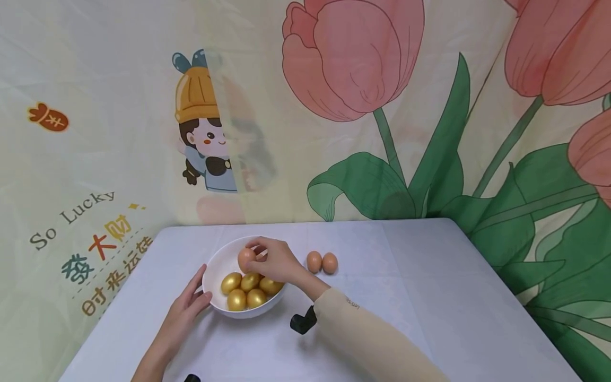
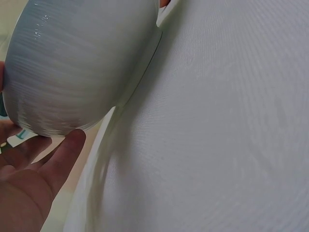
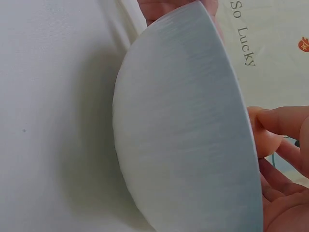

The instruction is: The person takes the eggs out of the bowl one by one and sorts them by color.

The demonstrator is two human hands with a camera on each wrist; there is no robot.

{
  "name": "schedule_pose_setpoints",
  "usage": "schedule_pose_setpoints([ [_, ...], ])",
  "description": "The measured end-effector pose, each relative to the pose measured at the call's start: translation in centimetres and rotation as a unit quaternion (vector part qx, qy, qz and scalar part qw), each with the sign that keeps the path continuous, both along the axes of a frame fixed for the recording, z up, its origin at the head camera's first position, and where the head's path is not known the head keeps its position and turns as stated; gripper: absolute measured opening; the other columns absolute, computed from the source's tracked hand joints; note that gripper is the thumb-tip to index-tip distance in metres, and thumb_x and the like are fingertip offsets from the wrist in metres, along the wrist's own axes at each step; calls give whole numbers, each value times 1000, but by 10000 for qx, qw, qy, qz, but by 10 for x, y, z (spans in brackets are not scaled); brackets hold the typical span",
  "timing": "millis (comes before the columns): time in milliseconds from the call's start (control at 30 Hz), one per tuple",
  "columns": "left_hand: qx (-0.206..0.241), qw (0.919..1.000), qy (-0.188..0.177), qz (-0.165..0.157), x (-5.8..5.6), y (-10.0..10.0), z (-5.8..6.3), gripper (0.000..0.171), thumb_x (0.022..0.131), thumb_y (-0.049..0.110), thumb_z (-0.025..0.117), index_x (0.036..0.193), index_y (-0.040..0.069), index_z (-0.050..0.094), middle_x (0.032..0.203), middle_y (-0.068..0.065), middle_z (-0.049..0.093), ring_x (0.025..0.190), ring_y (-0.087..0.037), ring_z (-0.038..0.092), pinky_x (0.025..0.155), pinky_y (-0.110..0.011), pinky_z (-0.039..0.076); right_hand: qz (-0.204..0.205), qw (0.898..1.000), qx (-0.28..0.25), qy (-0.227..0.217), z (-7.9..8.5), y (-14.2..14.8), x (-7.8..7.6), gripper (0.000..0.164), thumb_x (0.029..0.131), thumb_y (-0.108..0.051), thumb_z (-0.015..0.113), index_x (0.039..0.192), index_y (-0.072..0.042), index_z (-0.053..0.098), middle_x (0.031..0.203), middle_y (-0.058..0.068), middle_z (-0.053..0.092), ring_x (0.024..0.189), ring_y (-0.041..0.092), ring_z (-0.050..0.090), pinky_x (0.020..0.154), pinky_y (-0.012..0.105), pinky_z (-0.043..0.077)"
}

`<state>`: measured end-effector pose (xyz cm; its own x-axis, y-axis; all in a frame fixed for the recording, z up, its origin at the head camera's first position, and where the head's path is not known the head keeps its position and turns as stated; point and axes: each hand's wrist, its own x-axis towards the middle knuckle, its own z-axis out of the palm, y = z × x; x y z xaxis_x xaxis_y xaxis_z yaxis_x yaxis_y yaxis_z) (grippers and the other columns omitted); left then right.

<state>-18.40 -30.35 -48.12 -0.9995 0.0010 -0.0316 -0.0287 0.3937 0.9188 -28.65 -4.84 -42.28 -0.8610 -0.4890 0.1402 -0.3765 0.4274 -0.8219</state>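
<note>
A white bowl (image 1: 244, 314) stands on the table, with several gold eggs (image 1: 231, 283) inside it. My right hand (image 1: 277, 260) pinches a brown egg (image 1: 246, 260) between thumb and fingers, over the back of the bowl above the gold eggs. The bowl's wall partly hides that egg in the right wrist view. At the bowl's left side, my left hand (image 1: 186, 305) holds it by the rim, its thumb (image 2: 72, 145) against the outer wall. Two more brown eggs (image 1: 314, 262) lie side by side to the right of the bowl.
A pale cloth covers the table (image 1: 391, 307). Behind it hangs a printed backdrop (image 1: 267, 207) with tulips, a cartoon figure and lettering. A black object (image 1: 303, 321) shows beside the right sleeve (image 1: 367, 334), and another dark piece (image 1: 192, 378) at the bottom edge.
</note>
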Motion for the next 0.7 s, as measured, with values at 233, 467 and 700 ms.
schedule_pose_setpoints([
  [233, 82, 10000, 37, -10, 1, 1, -1, 74, 112, 36, 54, 173, 25, 13, 177, -17, 14, 152, -44, 39, 97, -6, 43, 8, 9999, -50, -130, 5, 20, 3, 40, 91, -33, 84, 128, -24, 71, 115, -6, 73, 102, 15, 69, 86, 26, 58],
  [467, 92, 10000, 30, -7, 1, 2, 0, 74, 112, 37, 54, 173, 24, 14, 178, -15, 14, 151, -43, 39, 97, -6, 44, -93, 9994, -85, -318, 9, 46, 7, 41, 92, -37, 83, 130, -27, 71, 120, -5, 72, 103, 20, 70, 87, 32, 60],
  [700, 46, 10000, 54, 7, 1, 1, 0, 74, 112, 39, 54, 173, 25, 14, 178, -15, 15, 151, -43, 39, 98, -7, 44, -302, 9992, -137, -245, 13, 75, 8, 41, 91, -38, 82, 129, -27, 71, 119, -5, 72, 102, 18, 70, 84, 37, 59],
])
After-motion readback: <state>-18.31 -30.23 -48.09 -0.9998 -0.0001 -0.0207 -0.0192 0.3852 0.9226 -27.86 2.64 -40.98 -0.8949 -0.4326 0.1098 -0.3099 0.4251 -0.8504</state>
